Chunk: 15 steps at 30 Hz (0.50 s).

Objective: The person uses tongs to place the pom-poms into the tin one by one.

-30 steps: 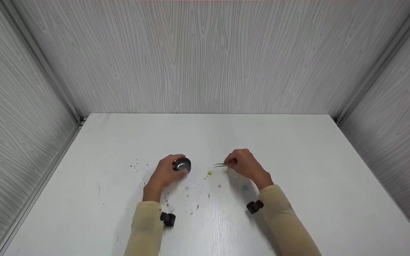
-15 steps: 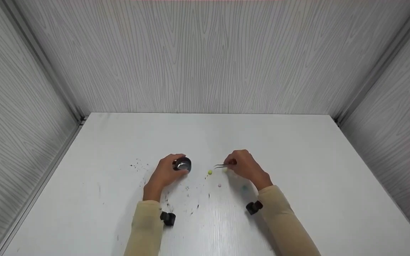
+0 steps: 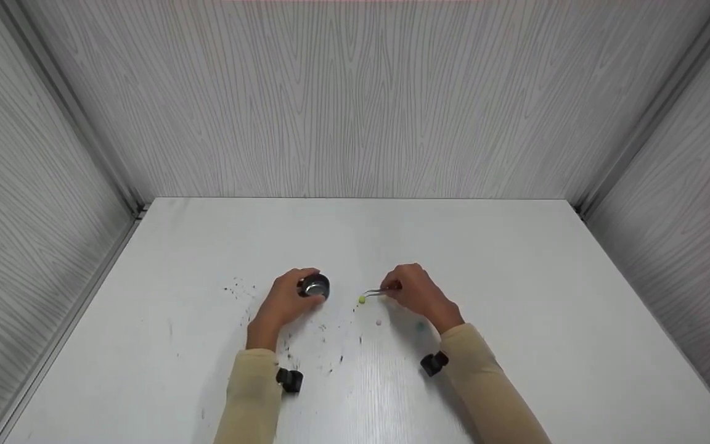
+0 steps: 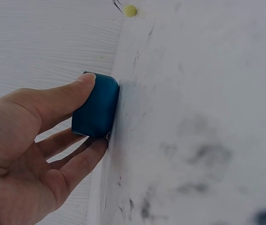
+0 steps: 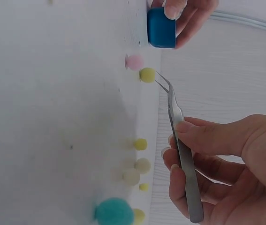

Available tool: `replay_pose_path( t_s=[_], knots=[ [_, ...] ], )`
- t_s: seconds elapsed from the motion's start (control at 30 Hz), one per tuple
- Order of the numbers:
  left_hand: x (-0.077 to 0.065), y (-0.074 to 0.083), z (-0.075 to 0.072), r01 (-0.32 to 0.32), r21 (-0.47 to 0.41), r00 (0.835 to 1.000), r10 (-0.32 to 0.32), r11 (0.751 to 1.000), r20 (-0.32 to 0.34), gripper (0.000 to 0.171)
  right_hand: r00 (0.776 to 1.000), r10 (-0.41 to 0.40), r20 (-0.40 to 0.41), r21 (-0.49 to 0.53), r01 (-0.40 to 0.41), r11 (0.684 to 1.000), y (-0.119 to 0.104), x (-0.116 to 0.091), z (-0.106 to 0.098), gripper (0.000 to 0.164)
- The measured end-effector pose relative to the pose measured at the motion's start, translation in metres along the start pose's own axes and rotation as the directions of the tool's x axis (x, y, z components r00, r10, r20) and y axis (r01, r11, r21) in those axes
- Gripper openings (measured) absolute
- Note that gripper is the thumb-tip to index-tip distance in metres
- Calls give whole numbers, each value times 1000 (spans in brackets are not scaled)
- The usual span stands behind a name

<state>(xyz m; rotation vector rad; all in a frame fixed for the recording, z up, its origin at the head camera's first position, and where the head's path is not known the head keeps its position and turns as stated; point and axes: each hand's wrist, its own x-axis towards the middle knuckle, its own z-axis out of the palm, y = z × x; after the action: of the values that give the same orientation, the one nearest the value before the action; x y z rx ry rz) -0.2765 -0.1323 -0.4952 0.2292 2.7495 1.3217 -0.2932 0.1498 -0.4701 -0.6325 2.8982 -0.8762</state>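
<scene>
My left hand (image 3: pixel 284 301) grips a small round cup (image 3: pixel 315 287) by its sides. Its outer wall looks blue in the left wrist view, thumb on one side and fingers on the other. My right hand (image 3: pixel 415 291) pinches a pair of silver bent-tip tweezers (image 5: pixel 184 161) between thumb and fingers. The tweezers' points are slightly parted, right at a small yellow ball (image 5: pixel 147 75) on the table, to the right of the cup. Close to that ball sits a pink ball (image 5: pixel 135 62), nearer to me in the head view.
Below my right hand lies a teal ball (image 5: pixel 114 212), larger than the others. Several yellow and whitish balls (image 5: pixel 132 176) line up near it in the right wrist view. Dark smudges (image 3: pixel 289 354) mark the white table (image 3: pixel 484 246). Grey wood-grain panels (image 3: pixel 355 98) stand around it.
My right hand has moved slightly left and toward me, bringing the tweezers' tips from beside the yellow ball up to it. The left hand and cup stay in place.
</scene>
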Motion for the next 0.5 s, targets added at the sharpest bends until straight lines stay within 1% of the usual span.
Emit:
replay_pose_path(
  t_s=[0.1, 0.23, 0.5],
  knots=[
    [0, -1, 0, 5, -13, 1000, -5, 1000, -2, 58, 1000, -13, 1, -2, 13, 1000, -1, 0, 2, 10],
    [1, -2, 1, -8, -14, 1000, 8, 1000, -13, 57, 1000, -27, 7, -11, 27, 1000, 0, 0, 4, 12],
    [1, -2, 1, -11, -11, 1000, 11, 1000, -17, 56, 1000, -10, -6, -13, 10, 1000, -1, 0, 6, 15]
  ],
)
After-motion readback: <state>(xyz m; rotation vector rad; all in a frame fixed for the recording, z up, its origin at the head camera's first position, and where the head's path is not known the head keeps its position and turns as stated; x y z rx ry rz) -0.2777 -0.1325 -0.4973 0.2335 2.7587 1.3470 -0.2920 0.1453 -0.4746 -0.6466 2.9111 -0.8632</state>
